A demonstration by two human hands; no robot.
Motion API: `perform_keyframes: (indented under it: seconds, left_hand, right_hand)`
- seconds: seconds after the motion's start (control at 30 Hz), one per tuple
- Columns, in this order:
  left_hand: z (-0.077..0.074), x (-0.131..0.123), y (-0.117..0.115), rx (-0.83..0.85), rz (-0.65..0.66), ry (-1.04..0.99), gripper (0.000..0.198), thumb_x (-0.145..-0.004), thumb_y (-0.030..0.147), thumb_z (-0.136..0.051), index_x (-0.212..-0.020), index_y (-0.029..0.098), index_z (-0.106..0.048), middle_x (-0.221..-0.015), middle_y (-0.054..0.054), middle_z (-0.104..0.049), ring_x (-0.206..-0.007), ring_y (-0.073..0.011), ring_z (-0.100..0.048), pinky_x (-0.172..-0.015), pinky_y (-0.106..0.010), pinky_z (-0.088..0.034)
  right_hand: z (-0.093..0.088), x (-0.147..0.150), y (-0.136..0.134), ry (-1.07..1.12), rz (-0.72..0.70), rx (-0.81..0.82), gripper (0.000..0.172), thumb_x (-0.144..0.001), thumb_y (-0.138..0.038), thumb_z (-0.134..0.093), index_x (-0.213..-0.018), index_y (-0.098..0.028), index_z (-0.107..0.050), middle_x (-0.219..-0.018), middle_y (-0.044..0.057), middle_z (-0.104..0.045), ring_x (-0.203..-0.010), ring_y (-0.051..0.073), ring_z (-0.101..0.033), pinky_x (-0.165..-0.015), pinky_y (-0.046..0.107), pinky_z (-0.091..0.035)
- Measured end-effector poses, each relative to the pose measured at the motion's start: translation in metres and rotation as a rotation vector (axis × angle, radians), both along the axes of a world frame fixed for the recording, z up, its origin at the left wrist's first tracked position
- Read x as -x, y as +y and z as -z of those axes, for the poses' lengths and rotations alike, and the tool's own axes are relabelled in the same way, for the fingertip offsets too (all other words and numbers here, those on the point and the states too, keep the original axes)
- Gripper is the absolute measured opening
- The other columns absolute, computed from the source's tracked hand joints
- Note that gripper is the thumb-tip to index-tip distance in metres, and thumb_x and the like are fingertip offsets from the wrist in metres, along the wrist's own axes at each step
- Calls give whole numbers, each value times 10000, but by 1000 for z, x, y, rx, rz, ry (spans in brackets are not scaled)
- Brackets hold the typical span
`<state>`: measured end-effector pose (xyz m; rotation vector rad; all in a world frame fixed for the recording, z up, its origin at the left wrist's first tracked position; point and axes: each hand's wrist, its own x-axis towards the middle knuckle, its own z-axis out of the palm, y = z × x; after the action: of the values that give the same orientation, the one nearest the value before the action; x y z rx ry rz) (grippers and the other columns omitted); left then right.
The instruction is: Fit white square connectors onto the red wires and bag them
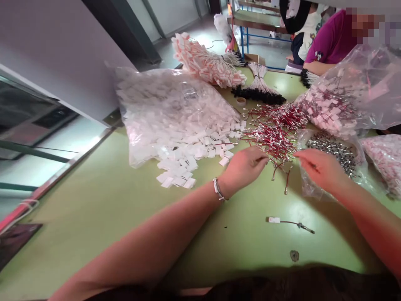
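Observation:
My left hand (246, 169) is at the near edge of a pile of short red wires with metal terminals (272, 140). Its thumb and fingers are pinched together, and whatever they may hold is too small to make out. Opposite it, my right hand (321, 167) reaches over the near side of an open plastic bag of small metal parts (336, 150). Those fingers are closed too, with their tips by the wires; their contents are unclear. A loose red wire (287, 182) lies between the hands. Closer to me is a red wire with a white housing (275, 220) at one end.
White plastic housings (178, 171) spill from a large clear bag (140, 113) on the left. Behind are a pink-and-white wire bundle (203, 60), a black-ended bundle (260, 94) and a tape roll (241, 101). More filled bags (332, 104) stand right. A person in purple (328, 42) sits beyond.

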<state>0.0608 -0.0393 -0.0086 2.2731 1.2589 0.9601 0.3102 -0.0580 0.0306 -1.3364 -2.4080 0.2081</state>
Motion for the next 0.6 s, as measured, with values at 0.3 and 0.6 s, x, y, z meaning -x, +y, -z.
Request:
perform_keyframes:
  seconds: [0.3, 0.6]
  left_hand:
    - [0, -50, -28, 20, 144, 280, 339, -873, 478, -576, -822, 150, -649, -828, -81, -630, -819, -227, -584, -704, -343, -487]
    - [3, -41, -17, 66, 198, 546, 172, -903, 197, -528, -806, 147, -661, -852, -87, -593, -870, -244, -548, -754, -371, -469]
  right_hand:
    - [-7, -39, 10, -284, 292, 195, 217, -875, -270, -490, -895, -222, -700, -886, 35, -711, -763, 194, -623, -637, 294, -418]
    - [9, -34, 14, -534, 312, 150, 224, -915, -282, -488, -904, -229, -706, -883, 62, -627, -773, 193, -590, -584, 289, -348]
